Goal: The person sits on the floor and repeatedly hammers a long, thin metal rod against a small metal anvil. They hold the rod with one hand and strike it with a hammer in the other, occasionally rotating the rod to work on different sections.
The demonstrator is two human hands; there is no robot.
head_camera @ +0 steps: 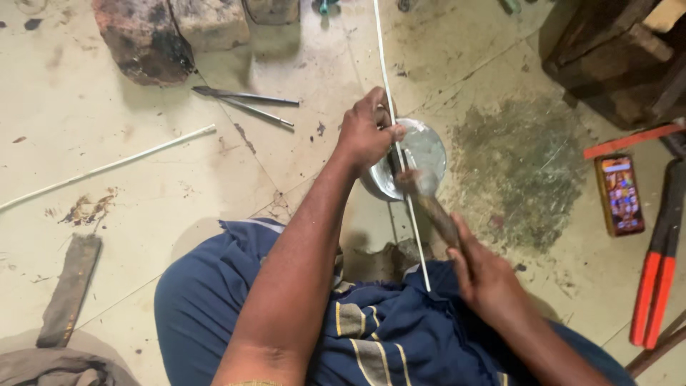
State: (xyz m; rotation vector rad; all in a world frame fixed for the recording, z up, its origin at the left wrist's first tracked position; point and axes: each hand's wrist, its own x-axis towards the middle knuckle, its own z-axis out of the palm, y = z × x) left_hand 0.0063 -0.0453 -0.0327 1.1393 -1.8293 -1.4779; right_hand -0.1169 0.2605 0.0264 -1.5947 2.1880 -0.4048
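Left hand (pixel 366 132) pinches thin rod (pixel 400 154) over metal bowl (pixel 426 151) on floor, in front of lap. Right hand (pixel 486 275) nearer body, R of rod, w/ hammer (pixel 427 196) head over bowl. Phone (pixel 620 194) far R; long-handled cutters (pixel 657 275) R of it. Two metal tools (pixel 246 104) behind-left of bowl; stone block (pixel 143 39) further back. Flat bar (pixel 70 289) near L.

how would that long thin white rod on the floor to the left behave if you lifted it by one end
The white rod is long and very slender, so it would probably sag or whip. It looks light. Being round, it may roll if nudged on the smooth floor.
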